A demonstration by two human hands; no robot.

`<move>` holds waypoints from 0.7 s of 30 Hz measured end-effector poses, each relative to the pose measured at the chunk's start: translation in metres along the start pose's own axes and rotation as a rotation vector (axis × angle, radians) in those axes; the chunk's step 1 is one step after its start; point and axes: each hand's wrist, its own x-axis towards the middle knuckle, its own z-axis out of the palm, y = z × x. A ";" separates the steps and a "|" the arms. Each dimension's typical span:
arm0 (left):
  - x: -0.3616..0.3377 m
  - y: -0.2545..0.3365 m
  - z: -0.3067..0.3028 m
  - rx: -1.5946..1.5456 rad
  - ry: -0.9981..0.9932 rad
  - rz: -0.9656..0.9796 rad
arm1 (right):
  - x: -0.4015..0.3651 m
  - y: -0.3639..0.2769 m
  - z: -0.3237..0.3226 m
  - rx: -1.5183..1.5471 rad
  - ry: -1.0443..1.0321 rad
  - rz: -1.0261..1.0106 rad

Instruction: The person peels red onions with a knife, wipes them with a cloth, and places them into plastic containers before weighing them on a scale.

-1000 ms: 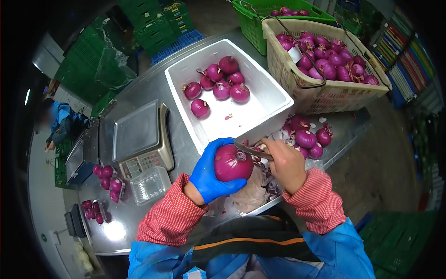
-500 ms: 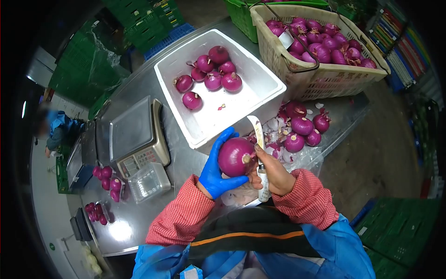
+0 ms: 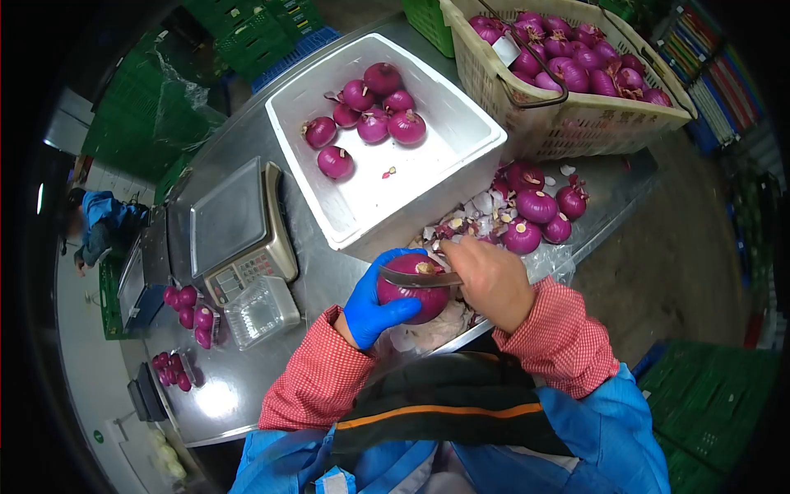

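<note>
A large red onion [image 3: 420, 306] rests in my left hand [image 3: 372, 306], which wears a blue glove and has its fingers wrapped round the onion's left side. My bare right hand [image 3: 491, 280] is closed on the handle of a knife [image 3: 420, 280]. The blade lies across the onion's upper part, just below its pale stem end. Onion skins and trimmings [image 3: 471, 221] lie on the metal table beyond my hands, beside several red onions [image 3: 536, 206].
Several onions sit in a white foam box [image 3: 428, 193]. A cream crate [image 3: 543, 123] full of onions stands at the back right. To the left are a scale [image 3: 230, 226], a clear plastic tray [image 3: 262, 313] and packed onions [image 3: 185, 309]. A co-worker [image 3: 107, 222] stands far left.
The knife has swung from upright beside the onion to lying across it. My right hand has turned over, and the onion's stem end now faces up and away.
</note>
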 end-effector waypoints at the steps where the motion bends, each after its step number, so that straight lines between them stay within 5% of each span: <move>1: -0.001 -0.001 -0.001 -0.017 -0.006 -0.017 | -0.005 0.015 0.008 -0.021 -0.020 0.062; 5: 0.000 0.015 0.001 -0.091 -0.080 0.085 | -0.018 0.055 0.009 0.039 0.010 0.210; 11: 0.009 -0.011 -0.011 -0.481 0.072 -0.205 | 0.001 -0.005 -0.006 0.497 0.045 0.189; 21: 0.009 -0.012 -0.006 -0.275 0.071 -0.013 | -0.005 -0.002 0.000 0.008 -0.019 0.052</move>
